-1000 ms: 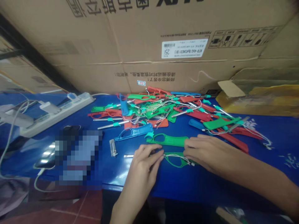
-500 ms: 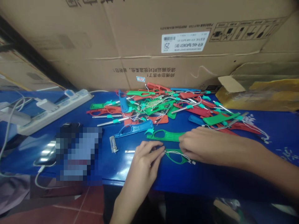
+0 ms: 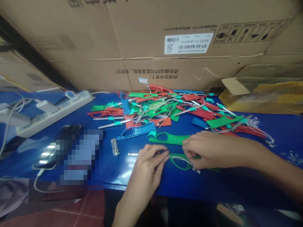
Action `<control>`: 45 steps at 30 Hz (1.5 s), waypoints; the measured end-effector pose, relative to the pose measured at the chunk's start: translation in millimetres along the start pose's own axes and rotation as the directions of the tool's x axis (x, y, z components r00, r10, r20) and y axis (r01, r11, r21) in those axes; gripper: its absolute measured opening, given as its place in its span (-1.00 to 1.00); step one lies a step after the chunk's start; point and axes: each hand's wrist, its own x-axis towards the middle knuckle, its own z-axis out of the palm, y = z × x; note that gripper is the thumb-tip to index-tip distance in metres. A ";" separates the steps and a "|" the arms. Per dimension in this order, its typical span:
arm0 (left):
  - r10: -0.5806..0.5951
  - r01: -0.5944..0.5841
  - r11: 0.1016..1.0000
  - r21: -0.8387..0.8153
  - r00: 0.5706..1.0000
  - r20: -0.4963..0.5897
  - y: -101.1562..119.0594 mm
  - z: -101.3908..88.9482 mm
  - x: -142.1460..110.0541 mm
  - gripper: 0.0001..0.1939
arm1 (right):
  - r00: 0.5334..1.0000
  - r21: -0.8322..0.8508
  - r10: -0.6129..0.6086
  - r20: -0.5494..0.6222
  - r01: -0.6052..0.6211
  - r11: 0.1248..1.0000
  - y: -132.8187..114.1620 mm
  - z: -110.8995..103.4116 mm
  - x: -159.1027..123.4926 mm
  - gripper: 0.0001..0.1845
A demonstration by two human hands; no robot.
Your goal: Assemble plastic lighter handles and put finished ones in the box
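My left hand rests on the blue table, its fingers pinched on the end of a thin metal rod where it meets a green plastic handle piece. My right hand grips the other side of that green piece, with a white wire trailing under it. A second green handle lies just beyond both hands.
A heap of red, green and blue handle parts with metal rods covers the middle of the table. A small metal clip lies left of my hands. A power strip and a phone on a cable sit at left. Cardboard boxes stand behind.
My right hand has closed onto the green piece and shifted it slightly right and nearer. My left hand keeps its pinch at the rod's end.
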 end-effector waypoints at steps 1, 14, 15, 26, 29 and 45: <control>-0.001 0.001 1.000 0.001 1.000 0.001 0.2 -0.2 0.0 -0.67 | 1.000 -0.006 0.004 -0.028 -0.004 1.000 1.9 0.9 -2.1 -0.85; -0.009 0.009 1.000 0.025 1.000 0.021 -0.9 -0.2 0.2 -0.68 | 0.965 -0.193 -0.017 -0.262 -0.035 0.981 12.4 25.5 -3.1 -0.79; -0.014 0.013 0.999 0.029 1.000 0.024 -0.7 -0.4 0.3 -0.68 | 0.962 -0.218 -0.032 -0.272 -0.029 0.975 13.3 26.9 -4.3 -0.79; -0.004 0.002 0.998 0.059 0.999 0.036 1.0 -2.6 1.8 -0.71 | 0.607 0.091 0.182 -0.774 -0.177 0.980 -24.6 114.3 -44.7 -0.68; -0.002 0.000 0.998 0.064 0.999 0.039 1.9 -3.0 2.6 -0.71 | 0.527 0.158 0.221 -0.821 -0.164 0.974 -29.3 127.2 -45.5 -0.70; -0.023 0.020 0.998 0.058 0.998 0.051 6.3 -5.6 3.3 -0.71 | 0.488 0.099 0.168 -0.857 -0.165 0.981 -20.4 126.1 -36.2 -0.64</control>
